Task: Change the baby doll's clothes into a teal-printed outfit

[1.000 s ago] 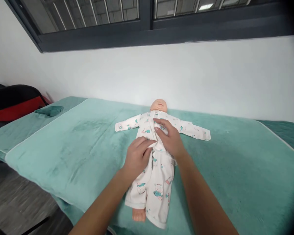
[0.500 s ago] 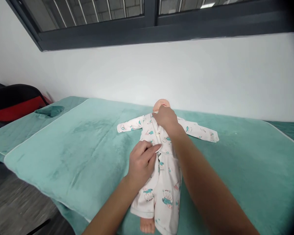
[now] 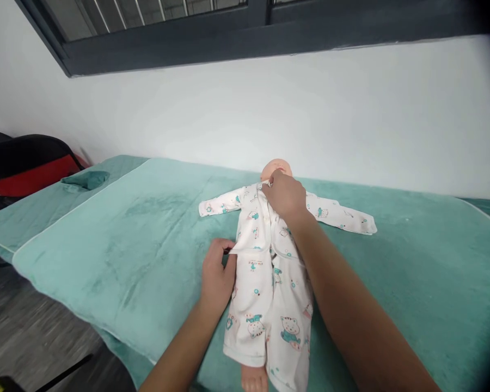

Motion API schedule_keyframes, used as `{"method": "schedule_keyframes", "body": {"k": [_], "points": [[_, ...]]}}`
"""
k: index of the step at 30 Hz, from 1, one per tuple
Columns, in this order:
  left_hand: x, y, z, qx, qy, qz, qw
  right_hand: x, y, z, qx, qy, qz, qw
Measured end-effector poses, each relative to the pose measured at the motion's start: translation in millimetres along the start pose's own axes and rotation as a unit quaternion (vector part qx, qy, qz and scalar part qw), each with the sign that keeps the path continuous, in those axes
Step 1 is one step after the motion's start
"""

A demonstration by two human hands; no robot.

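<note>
A baby doll (image 3: 276, 167) lies on its back in a white printed top (image 3: 255, 223) and matching trousers (image 3: 251, 305). My left hand (image 3: 219, 272) is at the side hem of the top, its thumb and fingers pinching the edge of the cloth. Near the doll's neck, my right hand (image 3: 286, 193) grips the collar of the top with closed fingers, hiding part of the chin. Both sleeves lie stretched out to the sides. One bare foot (image 3: 253, 377) shows below a trouser leg.
A green plush cover (image 3: 147, 245) spreads under the doll. Behind it rises a white wall (image 3: 179, 120) below a dark window frame (image 3: 155, 51). A black and red chair (image 3: 32, 171) stands at the left. Grey floor (image 3: 32, 321) shows at the lower left.
My left hand has moved from the middle of the top's hem out to its left side. My right hand stays at the collar. The view has shifted slightly.
</note>
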State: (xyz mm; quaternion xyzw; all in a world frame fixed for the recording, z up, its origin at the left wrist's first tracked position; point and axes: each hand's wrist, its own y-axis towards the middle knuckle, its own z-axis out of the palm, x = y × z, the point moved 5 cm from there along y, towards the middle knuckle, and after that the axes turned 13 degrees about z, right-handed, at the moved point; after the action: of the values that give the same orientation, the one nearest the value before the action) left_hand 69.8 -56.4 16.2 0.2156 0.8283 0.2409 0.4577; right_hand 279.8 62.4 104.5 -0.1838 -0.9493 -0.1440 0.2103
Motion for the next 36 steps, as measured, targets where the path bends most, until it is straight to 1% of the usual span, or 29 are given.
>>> {"method": "schedule_keyframes", "body": {"k": [2, 4, 8, 11, 13, 15, 16, 17, 19, 20, 22, 24, 26, 28, 29, 33, 36], "points": [[-2.9, -0.2, -2.0, -0.005, 0.011, 0.001, 1.0, -1.2, -0.2, 0.8, -0.012, 0.025, -0.013, 1.0], [-8.0, -0.5, -4.1, -0.009, 0.021, 0.034, 0.999, -7.0, 0.2, 0.6, -0.023, 0.087, -0.01, 0.996], [-15.9, -5.9, -7.6, -0.022, 0.035, 0.102, 0.994, -28.6, 1.6, -2.0, -0.068, 0.242, 0.04, 0.967], [-20.7, -10.4, -8.5, -0.021, 0.01, 0.135, 0.991, -38.7, 1.5, -3.8, -0.097, 0.267, 0.065, 0.957], [-19.3, -7.9, -6.2, 0.014, -0.036, 0.129, 0.991, -41.5, 1.6, -4.0, -0.097, 0.259, 0.079, 0.958], [-9.4, 2.5, -2.6, 0.062, -0.073, 0.089, 0.991, -42.7, 2.2, -3.1, -0.08, 0.259, 0.092, 0.958], [-1.2, 11.2, -2.2, 0.073, -0.068, 0.067, 0.993, -43.0, 2.7, -2.7, -0.07, 0.263, 0.096, 0.957], [8.8, 22.2, -3.0, 0.072, -0.043, 0.049, 0.995, -43.2, 3.1, -2.4, -0.061, 0.266, 0.099, 0.957], [31.2, 48.9, -8.4, 0.036, 0.079, 0.04, 0.995, -43.5, 3.8, -2.3, -0.054, 0.269, 0.102, 0.956], [43.3, 62.7, -9.7, 0.033, 0.157, 0.037, 0.986, -43.5, 4.1, -2.4, -0.053, 0.269, 0.101, 0.956], [70.2, 87.1, -8.6, 0.067, 0.273, 0.004, 0.96, -43.6, 4.3, -2.6, -0.054, 0.268, 0.097, 0.957], [93.3, 104.6, -6.6, 0.123, 0.332, -0.023, 0.935, -44.0, 4.2, -2.4, -0.054, 0.269, 0.098, 0.957], [108.2, 114.6, -6.0, 0.173, 0.354, -0.025, 0.919, -44.8, 4.1, -1.7, -0.051, 0.269, 0.102, 0.956], [115.9, 119.2, -8.8, 0.194, 0.363, -0.022, 0.911, -45.1, 4.2, -0.8, -0.047, 0.272, 0.104, 0.956], [118.0, 120.4, -11.6, 0.19, 0.367, -0.026, 0.91, -44.9, 4.2, -0.5, -0.046, 0.274, 0.103, 0.955], [119.1, 120.7, -20.6, 0.143, 0.375, -0.048, 0.915, -44.1, 3.9, -0.7, -0.045, 0.28, 0.101, 0.954], [116.1, 118.9, -20.3, 0.134, 0.358, -0.031, 0.924, -44.6, 1.7, -2.3, -0.032, 0.291, 0.094, 0.951]]}}
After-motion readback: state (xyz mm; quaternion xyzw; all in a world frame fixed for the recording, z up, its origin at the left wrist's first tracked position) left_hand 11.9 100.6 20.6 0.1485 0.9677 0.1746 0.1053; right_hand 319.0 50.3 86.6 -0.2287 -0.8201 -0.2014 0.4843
